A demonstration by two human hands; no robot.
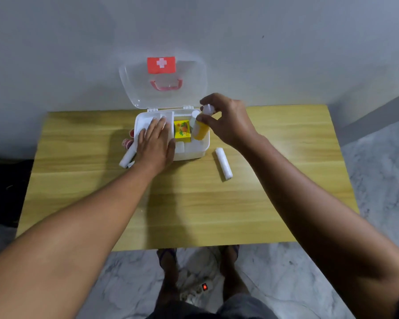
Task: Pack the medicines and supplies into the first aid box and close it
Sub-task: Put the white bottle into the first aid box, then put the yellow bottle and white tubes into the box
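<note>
The white first aid box point(194, 151) stands open at the table's far edge, its clear lid point(134, 88) with a red cross label leaning back against the wall. My left hand point(156, 143) lies flat, fingers spread, on the white inner tray point(145, 118) over the box's left half. My right hand point(226, 120) grips a yellow bottle with a white cap point(199, 131), held tilted over the box's right side. A yellow carton point(182, 134) sits inside the box beside the bottle. One white bandage roll point(224, 163) lies on the table right of the box.
Left of the box lie another white roll point(127, 156) and some red-patterned items point(127, 142), partly hidden by my left hand and the box. The wooden table point(194, 203) stands against a grey wall. A power strip with a lit red switch point(204, 287) lies on the floor by my feet.
</note>
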